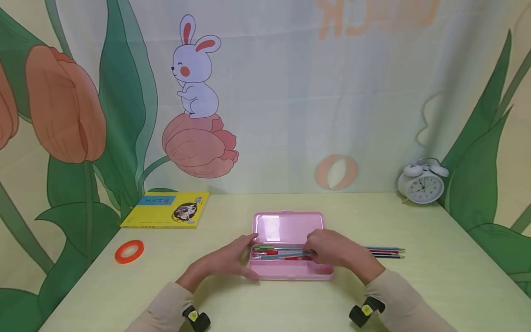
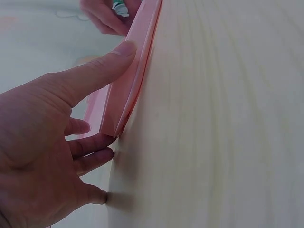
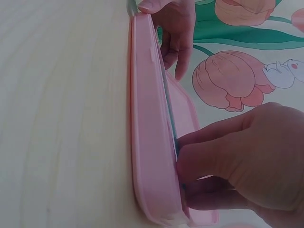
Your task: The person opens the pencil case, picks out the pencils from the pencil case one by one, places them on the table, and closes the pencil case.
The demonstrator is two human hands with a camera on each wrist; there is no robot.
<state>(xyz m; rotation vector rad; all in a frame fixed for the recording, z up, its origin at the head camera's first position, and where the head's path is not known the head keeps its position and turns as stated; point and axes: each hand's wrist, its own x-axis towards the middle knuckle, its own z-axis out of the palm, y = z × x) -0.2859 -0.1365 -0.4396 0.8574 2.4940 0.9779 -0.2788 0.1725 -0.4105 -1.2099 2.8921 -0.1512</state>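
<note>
A pink pencil case (image 1: 292, 277) lies open on the table, its lid (image 1: 304, 226) tipped back behind it. Several pens and pencils lie in its rear compartment, among them a green-ended pen (image 1: 264, 248) and a red one (image 1: 271, 252). My left hand (image 1: 226, 258) holds the case's left end, thumb against the front wall and fingers at the end, as the left wrist view (image 2: 52, 137) shows. Over the right part of the compartment, my right hand (image 1: 333, 249) pinches a teal pencil (image 1: 286, 256); its fingertips are partly hidden inside the case.
Several pencils (image 1: 387, 253) lie on the table right of the case, partly behind my right wrist. A white alarm clock (image 1: 423, 184) stands at the back right. A yellow book (image 1: 166, 211) and an orange tape roll (image 1: 119, 254) lie at the left. A printed curtain (image 1: 269, 101) hangs behind.
</note>
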